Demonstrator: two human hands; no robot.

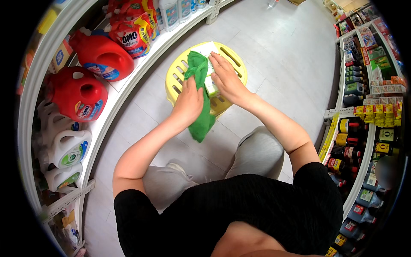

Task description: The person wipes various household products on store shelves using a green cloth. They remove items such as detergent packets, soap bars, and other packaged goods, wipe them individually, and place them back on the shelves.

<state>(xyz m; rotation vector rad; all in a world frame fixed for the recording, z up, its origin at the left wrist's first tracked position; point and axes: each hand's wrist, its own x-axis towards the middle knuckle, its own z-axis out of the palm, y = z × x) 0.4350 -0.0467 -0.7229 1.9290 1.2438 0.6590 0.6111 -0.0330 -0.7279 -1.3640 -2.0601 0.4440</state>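
Note:
A yellow slotted plastic stool (223,104) stands on the floor in front of my knees. On its seat lie small white-and-green packages (211,86), partly covered by my hands. My left hand (189,99) grips a green cloth (200,123), which runs up over the packages and hangs down past the stool's near edge. My right hand (228,78) rests on the packages with its fingers extended close together, right beside the cloth. What lies under the right palm is hidden.
White shelves on the left hold red OMO detergent jugs (106,59), OMO refill pouches (133,38) and white jugs (71,149). Shelves on the right carry dark sauce bottles (359,213). Grey tiled floor (257,35) runs between them, with a clear plastic bottle (273,4) far ahead.

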